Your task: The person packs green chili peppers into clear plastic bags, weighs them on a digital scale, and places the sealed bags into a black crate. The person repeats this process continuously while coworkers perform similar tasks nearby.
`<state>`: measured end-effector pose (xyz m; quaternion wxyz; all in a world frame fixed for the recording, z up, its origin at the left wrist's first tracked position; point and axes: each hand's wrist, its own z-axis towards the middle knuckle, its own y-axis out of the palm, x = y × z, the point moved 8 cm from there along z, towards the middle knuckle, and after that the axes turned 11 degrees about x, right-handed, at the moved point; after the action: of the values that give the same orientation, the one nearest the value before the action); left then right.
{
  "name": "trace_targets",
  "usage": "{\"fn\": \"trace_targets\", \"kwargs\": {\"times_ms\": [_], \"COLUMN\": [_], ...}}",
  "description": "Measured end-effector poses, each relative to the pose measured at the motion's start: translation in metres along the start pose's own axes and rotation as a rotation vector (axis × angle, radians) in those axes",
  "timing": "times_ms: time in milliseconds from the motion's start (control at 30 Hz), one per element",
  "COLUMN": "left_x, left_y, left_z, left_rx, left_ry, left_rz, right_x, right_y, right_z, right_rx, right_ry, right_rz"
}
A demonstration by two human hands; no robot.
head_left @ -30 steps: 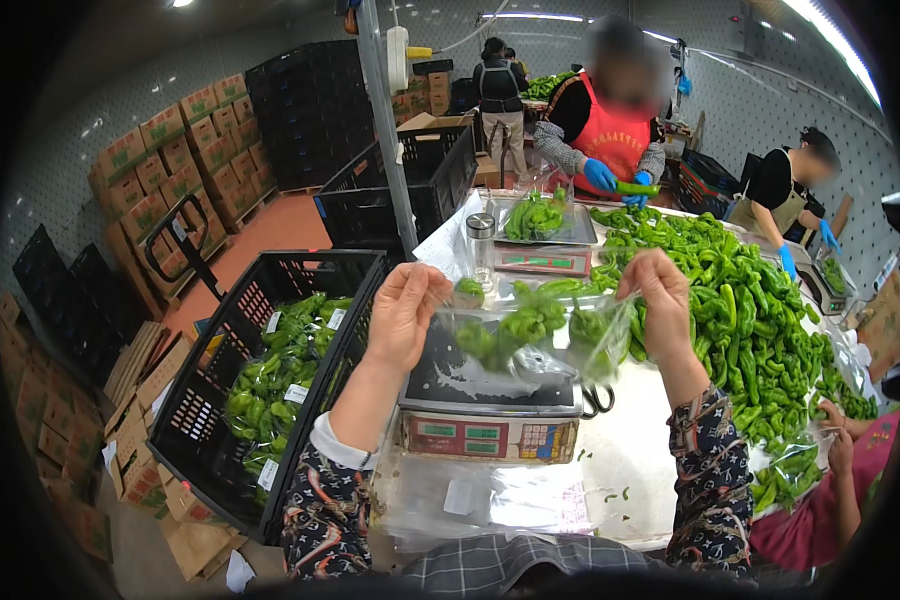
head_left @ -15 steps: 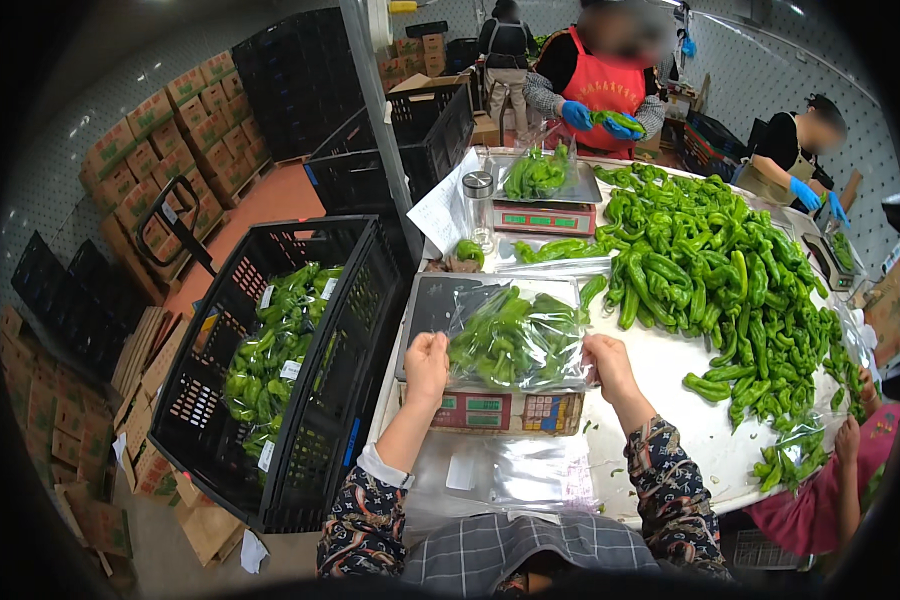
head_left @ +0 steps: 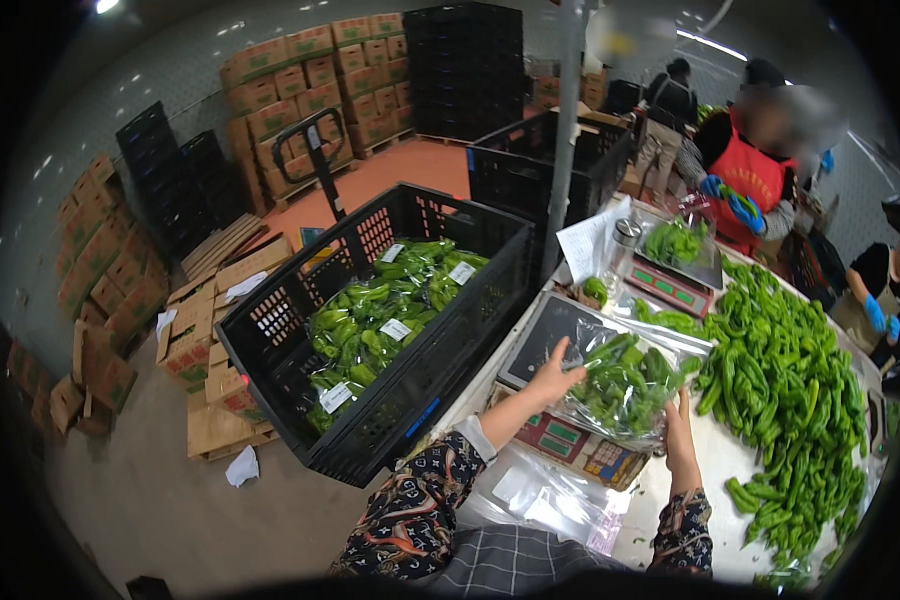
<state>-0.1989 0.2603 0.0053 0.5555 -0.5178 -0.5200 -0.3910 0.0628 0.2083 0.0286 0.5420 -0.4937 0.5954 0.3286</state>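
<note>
A clear plastic bag of green peppers (head_left: 625, 385) rests on the pan of the near scale (head_left: 570, 445), between my hands. At its left side my left hand (head_left: 553, 380) has its thumb and fingers spread, the fingertips touching the plastic. My right hand (head_left: 680, 435) is upright against the bag's right edge, fingers stretched along it; part of them is hidden. Below the scale lie flat clear bags (head_left: 540, 500). Loose green peppers (head_left: 780, 380) are heaped on the white table to the right.
Left of the table stands a black crate (head_left: 450, 350) with labelled bags of peppers. Behind are a metal post (head_left: 564, 150), a second scale (head_left: 670, 285) and a glass jar (head_left: 625, 238). A co-worker in a red apron (head_left: 750, 190) stands across the table. Cardboard boxes (head_left: 270, 110) are stacked far left.
My view has swung left, so the table appears farther right. Both hands have loosened from their closed grip on the bag's sides, and their fingers are now stretched out beside it.
</note>
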Motion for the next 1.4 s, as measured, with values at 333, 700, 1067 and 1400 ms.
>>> {"fn": "trace_targets", "kwargs": {"times_ms": [333, 700, 1067, 1400], "left_x": [0.164, 0.259, 0.164, 0.005], "left_y": [0.009, -0.097, -0.366, -0.535], "left_z": [-0.108, -0.139, -0.104, -0.109], "left_rx": [-0.396, -0.133, 0.478, 0.97], "left_ry": [0.819, 0.809, 0.335, -0.114], "left_rz": [0.386, -0.061, -0.492, -0.475], "right_x": [0.026, -0.03, -0.08, -0.053], "right_y": [-0.022, 0.042, 0.131, 0.145], "right_z": [0.008, -0.051, -0.104, -0.103], "right_rx": [-0.175, -0.361, -0.57, -0.558], "right_ry": [0.165, 0.298, 0.045, 0.062], "right_rz": [0.726, 0.72, 0.278, 0.224]}}
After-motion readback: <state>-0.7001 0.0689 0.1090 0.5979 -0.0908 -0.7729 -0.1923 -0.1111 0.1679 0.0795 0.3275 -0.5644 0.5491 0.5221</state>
